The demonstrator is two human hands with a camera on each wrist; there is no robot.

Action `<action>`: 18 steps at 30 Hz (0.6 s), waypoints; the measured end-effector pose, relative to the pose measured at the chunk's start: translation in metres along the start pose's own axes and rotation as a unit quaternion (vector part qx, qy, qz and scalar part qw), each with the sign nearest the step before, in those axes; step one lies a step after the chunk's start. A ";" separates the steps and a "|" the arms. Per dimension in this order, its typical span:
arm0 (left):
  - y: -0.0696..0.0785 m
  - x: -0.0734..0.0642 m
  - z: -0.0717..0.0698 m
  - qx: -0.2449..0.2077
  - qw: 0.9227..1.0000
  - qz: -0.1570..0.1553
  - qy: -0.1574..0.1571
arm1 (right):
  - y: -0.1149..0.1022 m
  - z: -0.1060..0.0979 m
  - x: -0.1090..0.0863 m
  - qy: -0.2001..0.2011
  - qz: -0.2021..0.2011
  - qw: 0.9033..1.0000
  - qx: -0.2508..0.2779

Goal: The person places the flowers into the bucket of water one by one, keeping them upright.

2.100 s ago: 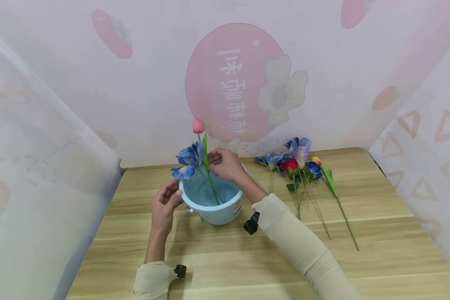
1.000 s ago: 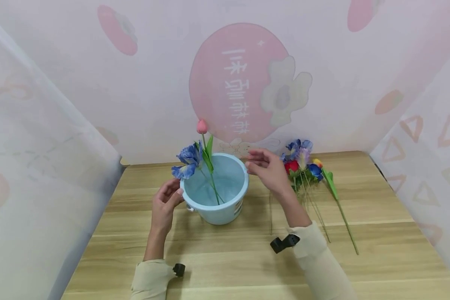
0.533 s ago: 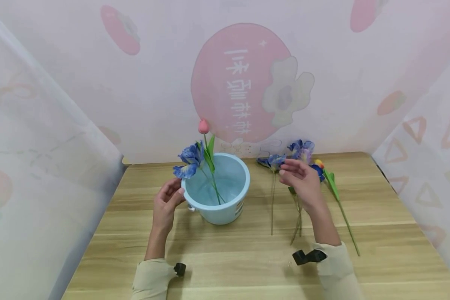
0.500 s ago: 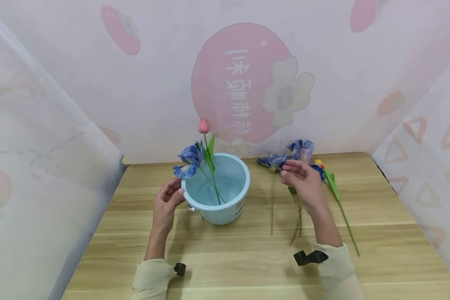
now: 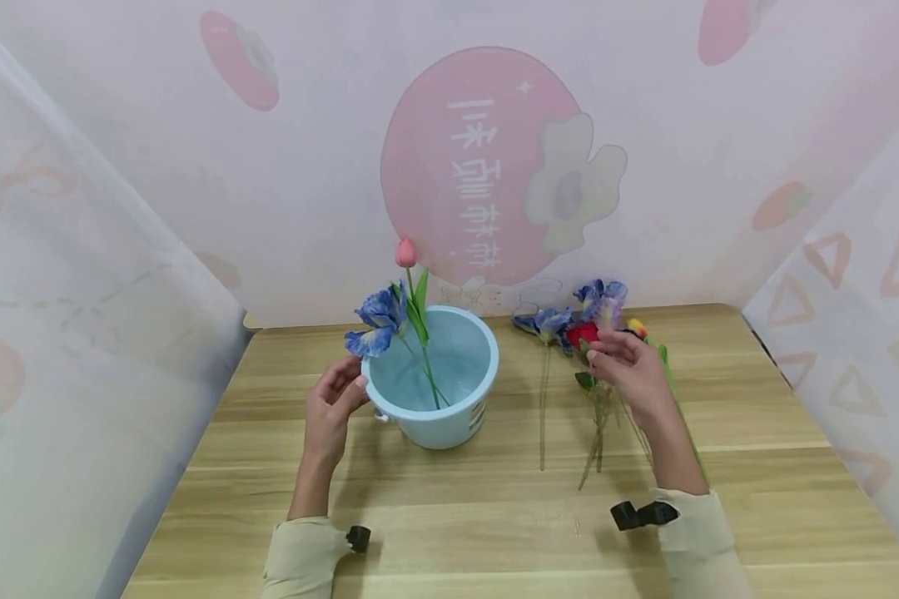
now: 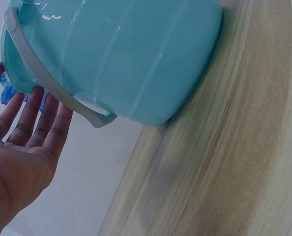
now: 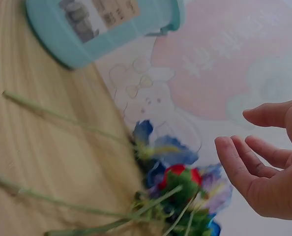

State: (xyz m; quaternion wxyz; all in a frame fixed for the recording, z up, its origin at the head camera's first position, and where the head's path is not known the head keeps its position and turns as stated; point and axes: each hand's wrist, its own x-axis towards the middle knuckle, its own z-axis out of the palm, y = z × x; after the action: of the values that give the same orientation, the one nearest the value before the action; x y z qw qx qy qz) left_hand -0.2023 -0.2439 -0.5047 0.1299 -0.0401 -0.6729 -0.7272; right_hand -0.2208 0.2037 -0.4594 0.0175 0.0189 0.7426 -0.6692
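Observation:
A light-blue bucket [image 5: 449, 424] stands on the table, a pink tulip [image 5: 406, 253] and a blue iris [image 5: 374, 320] leaning in it. My left hand [image 5: 331, 408] is at its left side, fingertips and thumb right at the rim. In the left wrist view the fingers [image 6: 23, 125] stretch nearly straight beside the bucket's grey handle [image 6: 52, 83]. My right hand [image 5: 633, 374] hovers over the loose flowers, nearest a red rose [image 5: 583, 334]; the right wrist view shows its thumb and fingers parted, nothing between them.
Around the rose lie a blue iris [image 5: 545, 323], a blue-and-lilac iris [image 5: 603, 301] and a yellow-orange tulip [image 5: 637, 328], partly hidden by my right hand. Their stems point toward me over the wooden table [image 5: 449, 516]. A printed wall [image 5: 307, 208] rises behind the table's back edge.
My right hand has left the tulip in the bucket and moved right, over the loose flowers. My left hand has stayed at the bucket rim.

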 end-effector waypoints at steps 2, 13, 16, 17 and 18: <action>-0.001 0.000 0.000 -0.002 1.000 0.001 0.000 | 0.006 -0.003 0.001 0.000 0.012 1.000 -0.004; -0.002 -0.001 -0.001 -0.002 1.000 -0.006 0.007 | 0.029 -0.012 0.009 -0.004 0.037 0.999 -0.026; -0.001 0.000 0.000 -0.001 1.000 -0.006 0.009 | 0.032 -0.013 0.010 -0.008 0.042 0.998 -0.038; 0.000 0.000 0.001 -0.001 1.000 -0.006 0.008 | 0.034 -0.013 0.011 -0.009 0.044 0.998 -0.041; 0.000 0.000 0.001 -0.002 1.000 -0.006 0.008 | 0.035 -0.014 0.012 -0.010 0.047 0.998 -0.043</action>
State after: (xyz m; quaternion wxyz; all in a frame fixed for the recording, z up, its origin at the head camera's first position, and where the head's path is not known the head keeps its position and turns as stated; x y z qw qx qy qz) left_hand -0.2022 -0.2430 -0.5051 0.1310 -0.0304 -0.6706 -0.7295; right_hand -0.2305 0.2210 -0.4936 0.0569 0.0466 0.7690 -0.6350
